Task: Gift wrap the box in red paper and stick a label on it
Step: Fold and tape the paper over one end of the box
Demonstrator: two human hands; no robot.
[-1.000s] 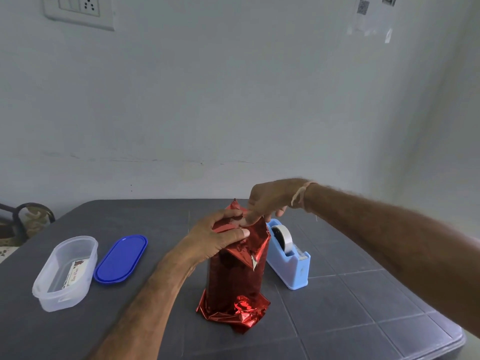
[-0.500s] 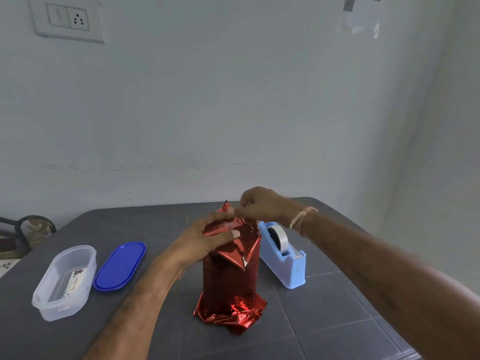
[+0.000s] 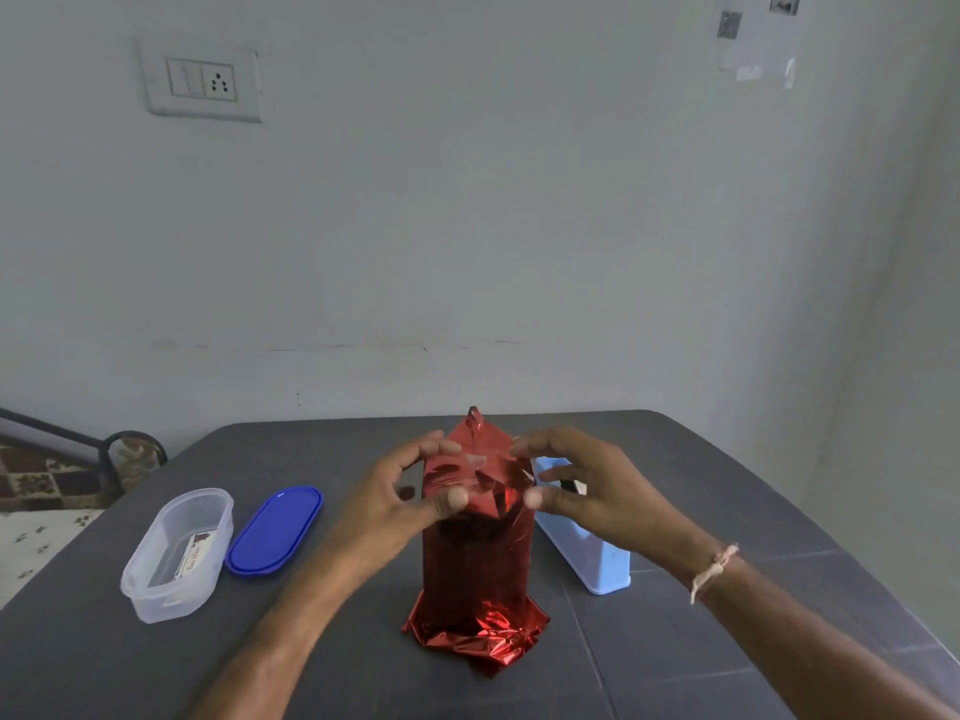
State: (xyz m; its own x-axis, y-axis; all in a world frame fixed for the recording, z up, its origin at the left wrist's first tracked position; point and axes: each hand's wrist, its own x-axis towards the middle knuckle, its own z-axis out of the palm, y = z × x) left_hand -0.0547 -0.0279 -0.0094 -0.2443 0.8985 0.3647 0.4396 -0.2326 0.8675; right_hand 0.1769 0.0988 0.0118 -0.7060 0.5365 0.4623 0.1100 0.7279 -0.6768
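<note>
Red-wrapped box (image 3: 478, 563) — foil (image 3: 483, 631) likely slick, crease-prone; left hand (image 3: 395, 506) and right hand (image 3: 597, 496) pinch folded top — better held by stiff sides.

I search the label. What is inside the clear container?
A small printed card lies on the bottom of the clear container; its print is unreadable. The blue lid is off, beside it. The cloudy near wall blurs the rest.
</note>
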